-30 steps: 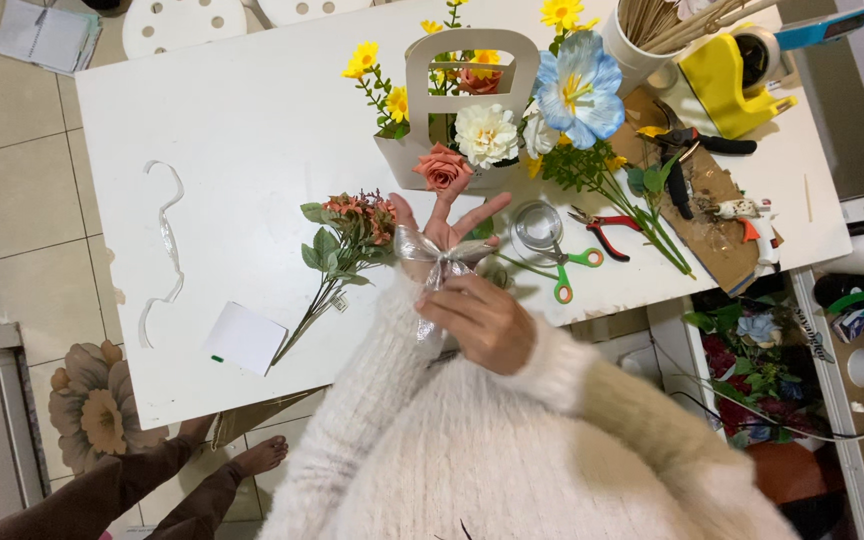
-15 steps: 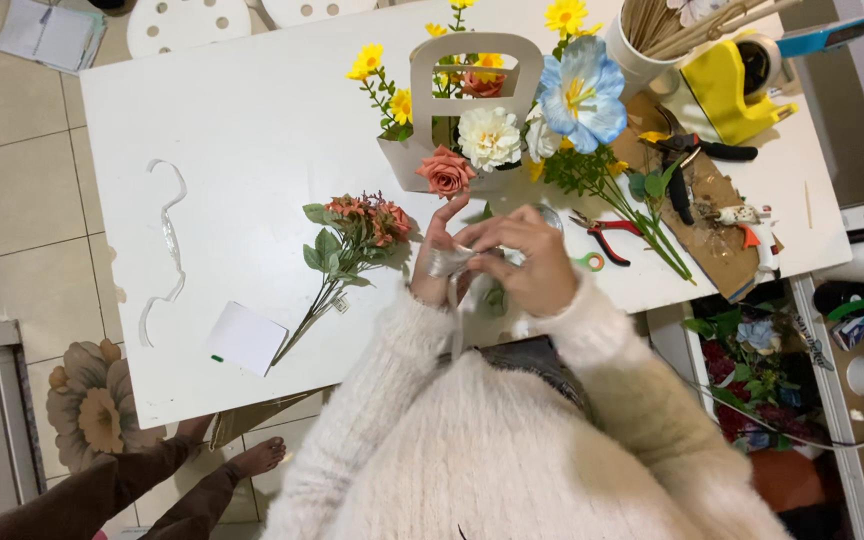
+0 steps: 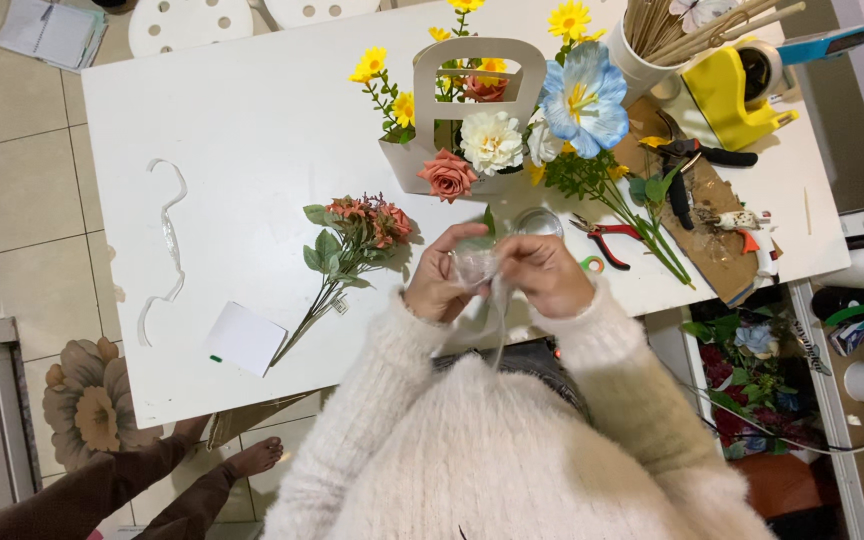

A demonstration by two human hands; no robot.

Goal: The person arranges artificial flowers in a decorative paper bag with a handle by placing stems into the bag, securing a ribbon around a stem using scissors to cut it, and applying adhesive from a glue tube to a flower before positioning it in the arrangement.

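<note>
Your left hand point(image 3: 439, 285) and right hand point(image 3: 546, 275) both pinch the thin ribbon point(image 3: 476, 266) tight; pulling too hard may slip it loose

The 2 hands meet near the body's middle: left hand point(image 3: 442, 280) and right hand point(image 3: 544, 272) curl inward, fingertips pinched close together, forearms angled in.

Both hands, left point(image 3: 439, 283) and right point(image 3: 546, 274), pinching a sheer white ribbon point(image 3: 476, 266) above the white table point(image 3: 252, 150), near a flower basket point(image 3: 467, 120).
</note>
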